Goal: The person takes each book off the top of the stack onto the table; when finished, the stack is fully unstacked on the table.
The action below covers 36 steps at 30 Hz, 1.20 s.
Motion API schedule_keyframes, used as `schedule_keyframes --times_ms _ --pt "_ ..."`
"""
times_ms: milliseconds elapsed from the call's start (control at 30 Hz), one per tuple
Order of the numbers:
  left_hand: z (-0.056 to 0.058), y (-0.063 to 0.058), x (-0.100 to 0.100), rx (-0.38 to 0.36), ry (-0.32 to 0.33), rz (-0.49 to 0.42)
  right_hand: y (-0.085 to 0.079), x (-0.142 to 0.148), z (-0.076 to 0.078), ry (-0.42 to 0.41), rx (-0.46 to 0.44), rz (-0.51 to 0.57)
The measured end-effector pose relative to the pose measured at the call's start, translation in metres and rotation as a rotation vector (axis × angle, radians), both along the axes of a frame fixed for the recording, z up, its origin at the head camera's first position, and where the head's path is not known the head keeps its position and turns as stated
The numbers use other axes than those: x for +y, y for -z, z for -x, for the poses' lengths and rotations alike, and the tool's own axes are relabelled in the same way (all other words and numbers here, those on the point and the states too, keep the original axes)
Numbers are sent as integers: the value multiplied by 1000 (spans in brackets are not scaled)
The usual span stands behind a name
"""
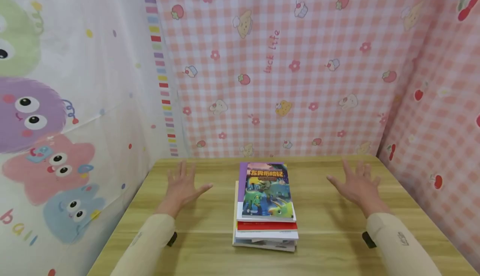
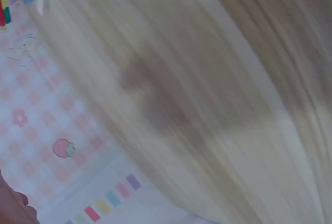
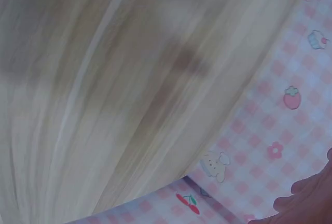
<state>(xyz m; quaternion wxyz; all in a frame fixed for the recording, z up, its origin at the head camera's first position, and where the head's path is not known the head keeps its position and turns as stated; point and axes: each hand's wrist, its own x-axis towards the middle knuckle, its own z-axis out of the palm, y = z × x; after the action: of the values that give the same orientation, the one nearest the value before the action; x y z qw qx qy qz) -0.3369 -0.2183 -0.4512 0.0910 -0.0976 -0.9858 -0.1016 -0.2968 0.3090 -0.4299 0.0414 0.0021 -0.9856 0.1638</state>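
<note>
A stack of books lies on the wooden table, topped by a book with a colorful dinosaur cover (image 1: pixel 267 190). Under it show a purple-and-white book (image 1: pixel 242 184), a red edge (image 1: pixel 267 226) and paler books, slightly out of line. My left hand (image 1: pixel 182 188) is spread to the left of the stack, apart from it, holding nothing. On the other side my right hand (image 1: pixel 358 186) is spread too, also empty and away from the books. Shadows fall on the table in both wrist views, and only a bit of each hand shows at the lower corners there.
The wooden table (image 1: pixel 202 230) ends at a pink checked cloth (image 1: pixel 285 88) hanging behind it. A white cloth with cartoon figures (image 1: pixel 116 80) hangs at the left, another checked cloth (image 1: pixel 446 113) at the right.
</note>
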Motion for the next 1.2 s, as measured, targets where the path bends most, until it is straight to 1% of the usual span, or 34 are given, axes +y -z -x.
schedule_keyframes --times_ms 100,267,333,433,500,567,700,767,833,1000,1100,1200 --pt "1 -5 8 6 10 -32 -5 -6 0 -6 -3 49" --pt "1 -11 25 0 40 -118 -10 -16 2 -7 -30 129" --pt "1 -13 32 -14 41 -159 -10 -21 4 -4 -30 158" --pt "1 -16 42 -51 46 -237 -11 -30 6 -3 -4 187" --pt "0 -19 49 -84 47 -297 -12 -35 7 -10 11 212" --pt "0 -21 56 -117 58 -378 -13 -40 6 -23 24 243" --pt "0 -27 69 -190 67 -581 -18 -49 5 -44 32 339" --pt "0 -27 75 -228 62 -672 -19 -53 6 -47 29 387" --pt "0 -27 79 -261 49 -739 -19 -58 7 -41 17 433" --pt "0 -25 88 -321 35 -865 -14 -69 9 -7 -34 531" --pt "-1 -21 94 -355 33 -955 -11 -75 8 -6 -54 579" --pt "-4 -17 99 -385 29 -1009 -9 -80 5 -2 -69 630"
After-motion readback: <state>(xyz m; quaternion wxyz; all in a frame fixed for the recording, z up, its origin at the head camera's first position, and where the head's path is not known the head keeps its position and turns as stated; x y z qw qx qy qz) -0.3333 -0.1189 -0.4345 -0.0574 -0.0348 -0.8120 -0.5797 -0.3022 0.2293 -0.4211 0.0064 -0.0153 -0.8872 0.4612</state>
